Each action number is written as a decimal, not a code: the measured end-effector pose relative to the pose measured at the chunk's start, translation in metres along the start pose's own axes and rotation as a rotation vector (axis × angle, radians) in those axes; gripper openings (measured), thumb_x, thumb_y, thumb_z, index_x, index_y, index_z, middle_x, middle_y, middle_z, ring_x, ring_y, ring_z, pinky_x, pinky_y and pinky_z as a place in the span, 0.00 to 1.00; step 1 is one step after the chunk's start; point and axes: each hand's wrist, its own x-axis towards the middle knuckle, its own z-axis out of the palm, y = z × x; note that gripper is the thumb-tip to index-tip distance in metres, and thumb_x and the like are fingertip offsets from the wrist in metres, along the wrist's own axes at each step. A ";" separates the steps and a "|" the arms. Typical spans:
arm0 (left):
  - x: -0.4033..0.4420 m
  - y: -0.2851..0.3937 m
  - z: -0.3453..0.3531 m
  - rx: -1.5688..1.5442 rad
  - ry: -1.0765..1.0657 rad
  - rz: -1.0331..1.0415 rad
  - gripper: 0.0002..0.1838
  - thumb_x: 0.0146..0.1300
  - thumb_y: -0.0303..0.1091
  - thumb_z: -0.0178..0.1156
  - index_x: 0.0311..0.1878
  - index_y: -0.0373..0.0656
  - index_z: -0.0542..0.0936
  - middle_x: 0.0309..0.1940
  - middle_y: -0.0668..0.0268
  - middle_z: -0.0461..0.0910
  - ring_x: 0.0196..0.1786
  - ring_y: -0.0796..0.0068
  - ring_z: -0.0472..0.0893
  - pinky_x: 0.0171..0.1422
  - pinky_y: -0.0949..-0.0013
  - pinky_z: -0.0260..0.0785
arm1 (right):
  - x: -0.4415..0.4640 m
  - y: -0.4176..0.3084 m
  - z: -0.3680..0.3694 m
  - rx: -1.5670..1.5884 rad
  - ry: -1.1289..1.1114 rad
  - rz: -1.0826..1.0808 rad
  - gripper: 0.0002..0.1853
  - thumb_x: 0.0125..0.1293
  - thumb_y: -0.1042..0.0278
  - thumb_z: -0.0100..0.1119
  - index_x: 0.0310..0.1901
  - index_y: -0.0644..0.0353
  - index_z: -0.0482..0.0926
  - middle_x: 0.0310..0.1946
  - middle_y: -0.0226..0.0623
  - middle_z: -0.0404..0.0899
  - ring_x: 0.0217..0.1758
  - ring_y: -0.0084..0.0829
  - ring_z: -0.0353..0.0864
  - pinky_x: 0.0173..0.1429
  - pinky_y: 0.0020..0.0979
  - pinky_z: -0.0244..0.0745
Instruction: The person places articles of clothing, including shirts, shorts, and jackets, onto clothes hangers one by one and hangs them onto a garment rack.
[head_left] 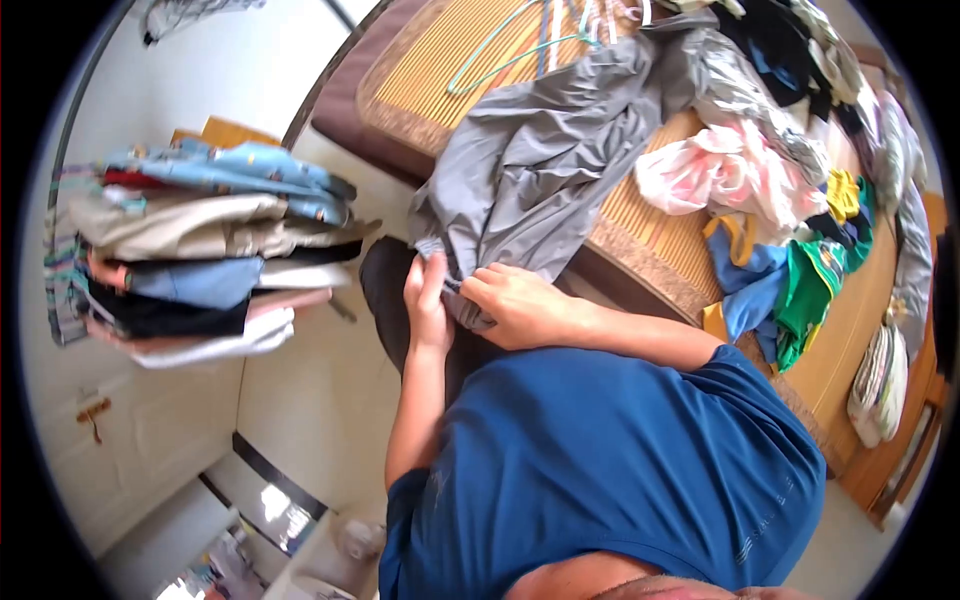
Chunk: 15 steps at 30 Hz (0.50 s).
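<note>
A grey garment (545, 150) stretches from the upper middle of the frame down to its centre. Most of it is spread over the bamboo mat (640, 255) on the bed, and its near end comes over the mat's border to the person's hands. Whether it is trousers or a jacket, I cannot tell from these folds.

The cloth looks thin, soft and light, with a smooth face that might slide a little over the slats. It should crease easily and droop wherever it is unsupported, but nothing about it seems fragile. The gathered edge at the near end looks like the best place to hold: it is narrow and bunched, so it should give a firmer grip than the loose, wide panels above.

The left hand (429, 308) is closed on that edge, its forearm rising almost straight up the frame and its fingers pointing upward. The right hand (522, 306) comes in from the right, forearm nearly level, knuckles up, with its curled fingers gripping the cloth just beside the left. Both elbows are bent and both hands work close in front of the blue T-shirt (610, 450).

A pink-and-white cloth (725, 170) lies crumpled right of the garment.
</note>
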 end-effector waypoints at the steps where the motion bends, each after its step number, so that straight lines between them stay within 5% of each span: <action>1: 0.005 -0.003 -0.002 0.051 0.052 -0.014 0.17 0.76 0.36 0.62 0.61 0.36 0.77 0.51 0.67 0.80 0.51 0.78 0.79 0.60 0.70 0.70 | -0.002 0.001 0.002 -0.017 -0.046 -0.006 0.22 0.55 0.65 0.74 0.49 0.63 0.78 0.41 0.45 0.79 0.49 0.49 0.82 0.53 0.48 0.78; 9: 0.023 -0.010 -0.029 -0.070 0.230 -0.051 0.12 0.68 0.23 0.65 0.53 0.35 0.80 0.49 0.65 0.83 0.49 0.75 0.81 0.58 0.68 0.73 | -0.002 0.007 0.000 -0.041 -0.313 -0.026 0.28 0.58 0.55 0.76 0.56 0.62 0.80 0.47 0.46 0.82 0.55 0.50 0.83 0.58 0.47 0.80; 15: 0.032 0.016 -0.069 -0.469 0.288 -0.050 0.22 0.63 0.23 0.55 0.62 0.35 0.80 0.57 0.59 0.84 0.59 0.60 0.84 0.69 0.56 0.75 | 0.016 -0.022 0.000 0.121 -0.506 0.068 0.41 0.64 0.54 0.71 0.73 0.60 0.63 0.35 0.59 0.86 0.41 0.59 0.87 0.51 0.55 0.81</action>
